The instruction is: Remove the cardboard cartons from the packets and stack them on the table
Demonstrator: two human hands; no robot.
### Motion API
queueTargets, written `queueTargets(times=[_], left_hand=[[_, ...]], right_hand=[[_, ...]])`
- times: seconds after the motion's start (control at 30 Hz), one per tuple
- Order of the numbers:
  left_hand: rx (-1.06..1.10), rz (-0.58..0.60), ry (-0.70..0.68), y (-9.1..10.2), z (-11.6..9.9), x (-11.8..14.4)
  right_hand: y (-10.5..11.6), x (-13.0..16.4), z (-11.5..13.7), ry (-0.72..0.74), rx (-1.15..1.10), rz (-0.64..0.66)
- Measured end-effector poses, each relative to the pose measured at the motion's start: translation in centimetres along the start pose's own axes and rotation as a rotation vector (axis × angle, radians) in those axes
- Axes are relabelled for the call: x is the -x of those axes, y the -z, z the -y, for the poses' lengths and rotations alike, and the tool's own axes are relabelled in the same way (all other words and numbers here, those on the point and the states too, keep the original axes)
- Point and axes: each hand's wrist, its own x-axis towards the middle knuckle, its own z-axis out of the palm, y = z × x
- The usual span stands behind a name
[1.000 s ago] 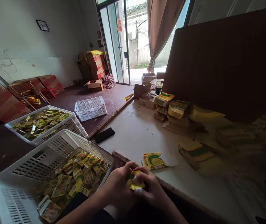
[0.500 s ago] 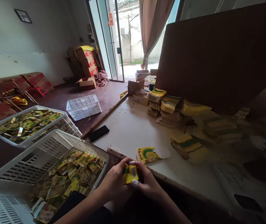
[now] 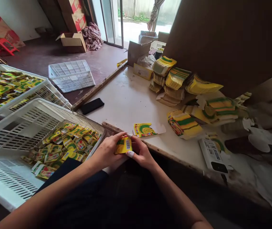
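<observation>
Both hands are meeting just off the counter's near edge, and each grip is closing on the same small yellow packet: the left hand is pinching its left side, the right hand its right side, barcode facing up. A flat yellow sheet is lying on the counter just beyond the hands. A white basket of packets is sitting beside the left hand. A black phone is resting near the counter's left edge.

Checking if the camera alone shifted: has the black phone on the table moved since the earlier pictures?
No. The phone lies in the same spot beside the wooden strip at the table edge; only the view tilted down.
</observation>
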Motion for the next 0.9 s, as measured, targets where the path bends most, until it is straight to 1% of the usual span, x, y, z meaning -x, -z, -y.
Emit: queueTargets(times=[0.07, 0.13, 0.23, 0.3, 0.4, 0.43, 0.5, 0.57, 0.6, 0.67, 0.77, 0.9], left_hand=[[-0.049, -0.053, -0.009, 0.4, 0.5, -0.2], [-0.085, -0.087, 0.017, 0.9, 0.9, -0.4], [-0.039, -0.054, 0.087, 1.7, 1.1, -0.6], [0.059, -0.046, 0.13, 1.9, 0.8, -0.7], [0.298, -0.115, 0.222, 1.9, -0.1, -1.0], [0.398, -0.127, 0.272, 1.9, -0.3, -1.1], [0.589, -0.108, 0.393, 1.7, -0.6, -1.2], [0.713, -0.084, 0.489, 1.5, -0.8, -1.2], [0.74, -0.094, 0.513, 1.4, -0.8, -1.2], [0.738, -0.145, 0.515, 0.8, -0.9, -1.1], [0.679, -0.201, 0.468, -0.1, -1.1, -0.9], [0.604, -0.233, 0.413, -0.7, -1.4, -0.7]], right_hand=[[0.1, -0.1, -0.2, 0.006, -0.023, -0.038], [0.3, -0.2, -0.3, 0.015, -0.047, -0.077], [0.6, -0.1, -0.5, 0.025, -0.052, -0.13], [0.7, 0.0, -0.8, 0.029, -0.023, -0.173], [0.6, 0.2, -1.0, 0.024, 0.045, -0.226], [0.5, 0.2, -1.1, 0.023, 0.062, -0.232], [0.4, 0.3, -1.0, 0.027, 0.091, -0.227], [0.3, 0.4, -0.7, 0.044, 0.132, -0.209], [0.3, 0.4, -0.5, 0.054, 0.164, -0.202], [0.1, 0.5, -0.2, 0.069, 0.247, -0.203], [-0.3, 0.4, -0.2, 0.077, 0.346, -0.237], [-0.6, 0.2, -0.9, 0.06, 0.367, -0.222]])
